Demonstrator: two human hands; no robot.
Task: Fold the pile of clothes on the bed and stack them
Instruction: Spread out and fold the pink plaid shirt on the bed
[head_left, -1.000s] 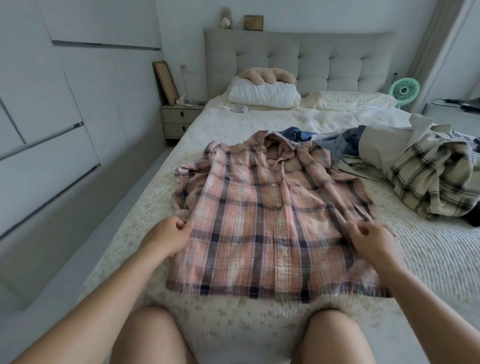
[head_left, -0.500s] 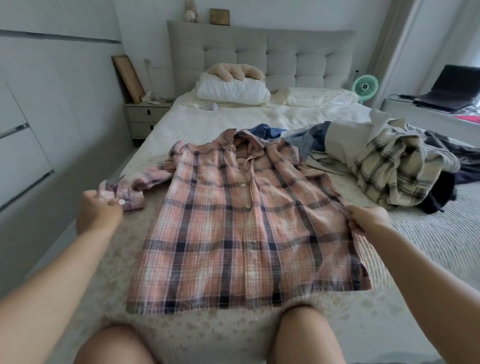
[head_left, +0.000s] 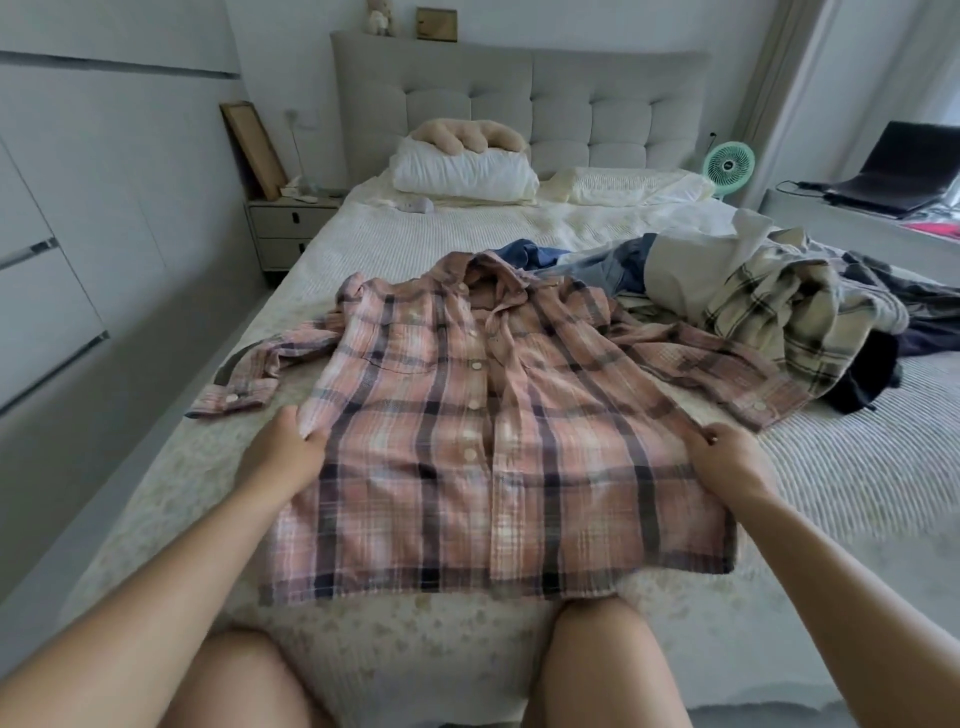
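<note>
Pink plaid button shirt (head_left: 483, 447) spread flat on bed (head_left: 857, 467), unfolded.
We found left hand (head_left: 284, 457) and right hand (head_left: 724, 460) pinching its side seams; sleeves needed folding inward next.

Left hand (head_left: 283, 457): arm extended, fingers curled, pinching fabric edge. Right hand (head_left: 727, 460): arm extended, fingers curled, pinching opposite edge.

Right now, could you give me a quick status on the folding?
Left hand and right hand pinch pink plaid shirt at its sides. Shirt flat, sleeves out, unfolded. Clothes pile waits right.
</note>
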